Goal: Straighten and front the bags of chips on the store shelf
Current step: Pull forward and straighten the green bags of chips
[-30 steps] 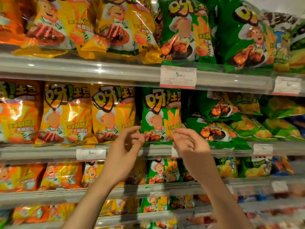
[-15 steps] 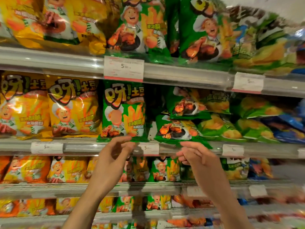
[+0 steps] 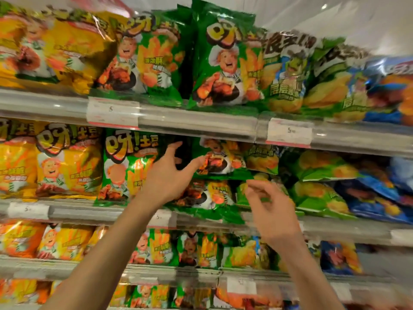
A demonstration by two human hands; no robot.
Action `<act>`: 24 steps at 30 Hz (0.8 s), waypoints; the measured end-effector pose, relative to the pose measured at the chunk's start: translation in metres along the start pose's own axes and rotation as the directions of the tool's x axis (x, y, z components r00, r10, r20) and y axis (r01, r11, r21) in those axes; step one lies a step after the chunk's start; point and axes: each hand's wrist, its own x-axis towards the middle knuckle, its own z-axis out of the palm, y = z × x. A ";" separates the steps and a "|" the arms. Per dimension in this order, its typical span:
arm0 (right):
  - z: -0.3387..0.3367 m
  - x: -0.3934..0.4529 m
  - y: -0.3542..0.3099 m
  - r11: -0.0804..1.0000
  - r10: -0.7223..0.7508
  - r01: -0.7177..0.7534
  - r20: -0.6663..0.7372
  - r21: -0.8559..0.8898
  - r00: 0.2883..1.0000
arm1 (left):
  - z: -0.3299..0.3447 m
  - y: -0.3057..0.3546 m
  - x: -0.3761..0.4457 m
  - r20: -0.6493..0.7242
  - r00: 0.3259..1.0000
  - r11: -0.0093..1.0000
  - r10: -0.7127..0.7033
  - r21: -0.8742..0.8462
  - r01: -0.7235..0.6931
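Reaching up to the middle shelf [image 3: 201, 217], we hold both hands in front of the green bags of chips. Our left hand [image 3: 166, 175] is spread, with the thumb and the fingers apart and almost straight; the fingertips stand before the dark gap between two bags, and we cannot tell if they already touch a bag. Just to the left of this hand stands the upright green bag [image 3: 128, 166], with its front to us. Just to the right of it, at the height of the fingertips, lies the tilted green bag [image 3: 220, 158], leaning back, on top of another fallen green bag [image 3: 202, 196], which lies flat on the shelf below the left hand's fingers and between our two hands. Our right hand [image 3: 271, 210] is lower and to the right; its fingers are loosely curled and a little blurred, and they hold nothing that we can see. Behind and to the right of this hand lie light green bags [image 3: 319, 199] in a heap, and further right some blue bags [image 3: 375, 198]. Far to the left of our left hand stand yellow bags [image 3: 67, 164], upright in a row. Above both hands, the upper shelf [image 3: 196, 121] carries yellow, green and blue bags, and a white price tag [image 3: 112, 113] is fixed on its edge, above the left hand.
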 end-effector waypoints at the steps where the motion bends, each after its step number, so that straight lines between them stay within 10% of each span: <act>1: 0.002 0.008 -0.001 0.999 -0.012 0.012 -0.013 -0.048 1.000 | 0.004 0.006 0.008 0.031 0.999 0.999 -0.007 0.039 0.006; 10: 0.016 0.054 0.003 0.973 0.032 -0.041 -0.043 -0.228 0.999 | 0.030 0.012 0.038 0.091 0.995 0.991 -0.045 -0.122 0.056; 24: 0.017 0.062 -0.039 0.966 0.247 -0.252 0.079 0.062 0.966 | -0.017 -0.009 0.006 0.150 0.987 0.939 -0.059 -0.328 0.106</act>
